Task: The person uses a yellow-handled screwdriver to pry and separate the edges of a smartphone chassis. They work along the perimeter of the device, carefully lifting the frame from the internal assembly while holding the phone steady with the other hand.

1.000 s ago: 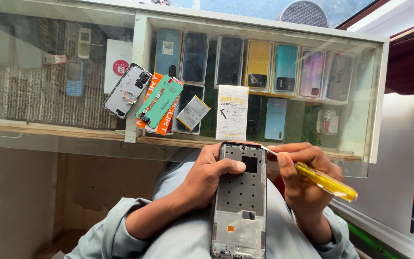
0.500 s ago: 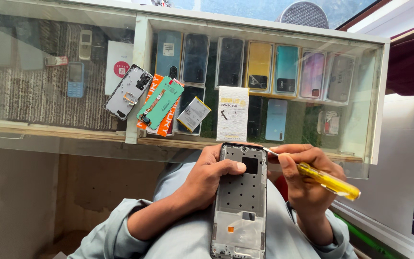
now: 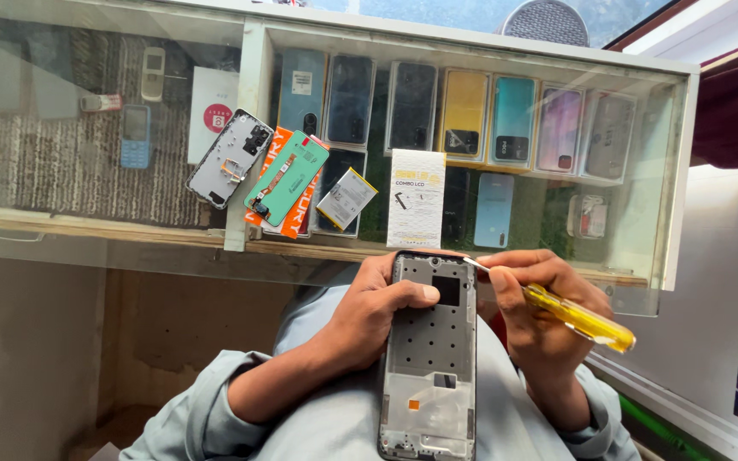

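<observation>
Nearest, at six o'clock, a bare grey perforated phone mid-frame (image 3: 430,358) lies upright on the person's lap. The left hand (image 3: 369,316) grips its left edge, thumb across the top. At three o'clock the right hand (image 3: 540,320) pinches a yellow clear-handled screwdriver (image 3: 578,318), tip apparently touching the frame's top right corner. The frame looks light, thin and likely bendable; best held by its side rails. Farther, at twelve o'clock on the glass counter (image 3: 87,230), stands a white upright rectangular box (image 3: 415,199); at eleven, an orange flat packet (image 3: 288,192) under a green flex part.
</observation>
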